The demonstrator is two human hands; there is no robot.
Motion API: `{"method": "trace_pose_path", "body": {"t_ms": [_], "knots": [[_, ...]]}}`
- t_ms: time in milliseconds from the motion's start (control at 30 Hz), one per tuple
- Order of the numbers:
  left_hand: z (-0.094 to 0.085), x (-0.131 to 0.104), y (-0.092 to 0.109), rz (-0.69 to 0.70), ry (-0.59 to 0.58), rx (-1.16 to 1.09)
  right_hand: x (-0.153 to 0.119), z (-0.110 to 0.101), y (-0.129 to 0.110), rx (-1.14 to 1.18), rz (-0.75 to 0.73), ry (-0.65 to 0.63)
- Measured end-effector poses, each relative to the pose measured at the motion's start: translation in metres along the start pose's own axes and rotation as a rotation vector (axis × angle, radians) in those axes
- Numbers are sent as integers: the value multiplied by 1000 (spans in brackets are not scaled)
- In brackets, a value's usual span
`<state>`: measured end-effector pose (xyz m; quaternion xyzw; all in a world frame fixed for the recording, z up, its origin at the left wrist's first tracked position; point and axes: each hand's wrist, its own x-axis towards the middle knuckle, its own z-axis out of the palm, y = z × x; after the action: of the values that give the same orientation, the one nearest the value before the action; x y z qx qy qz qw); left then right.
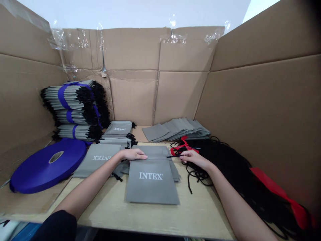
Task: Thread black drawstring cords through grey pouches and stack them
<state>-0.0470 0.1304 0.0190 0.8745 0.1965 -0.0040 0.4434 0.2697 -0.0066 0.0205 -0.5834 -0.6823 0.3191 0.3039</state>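
Note:
A grey pouch (152,187) printed INTEX lies flat at the middle of the table, on top of other grey pouches. My left hand (134,154) rests on its upper left part, fingers pressed together on the fabric. Just right of the pouch's upper edge, my right hand (193,157) pinches a black cord end and a thin needle-like rod (192,148). The cord reaches the pouch's right edge. A large bundle of black cords (225,160), tied with red strips (184,144), lies beside and behind my right hand.
Purple-banded pouch stacks (72,110) stand at the back left, with a purple ribbon roll (50,165) before them. More pouches (100,157) lie left of centre. Loose grey pouches (178,130) are fanned at the back. Cardboard walls (132,93) enclose the table (120,214).

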Motion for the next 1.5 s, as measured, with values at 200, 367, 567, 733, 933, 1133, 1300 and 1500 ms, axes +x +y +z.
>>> {"method": "trace_pose_path", "body": {"t_ms": [200,367,567,733,933,1133,1300,1500], "knots": [[1,2,-3,-21,4,-14,5,1,7,-36,33,-35],[2,0,-1,-47,-3,-12,4,-3,13,-19,6,-21],[2,-1,0,-63,17,-15,3,-4,19,85,28,-41],[4,-1,-1,-93,24,-23,2,-2,17,98,54,-4],[6,0,0,-145,43,-17,4,5,9,57,-19,83],[12,-7,28,-239,2,286,12,13,4,77,-83,244],[37,-11,66,-299,310,705,13,17,-8,109,-127,338],[72,11,88,139,652,433,6,36,-44,275,-192,292]]}}
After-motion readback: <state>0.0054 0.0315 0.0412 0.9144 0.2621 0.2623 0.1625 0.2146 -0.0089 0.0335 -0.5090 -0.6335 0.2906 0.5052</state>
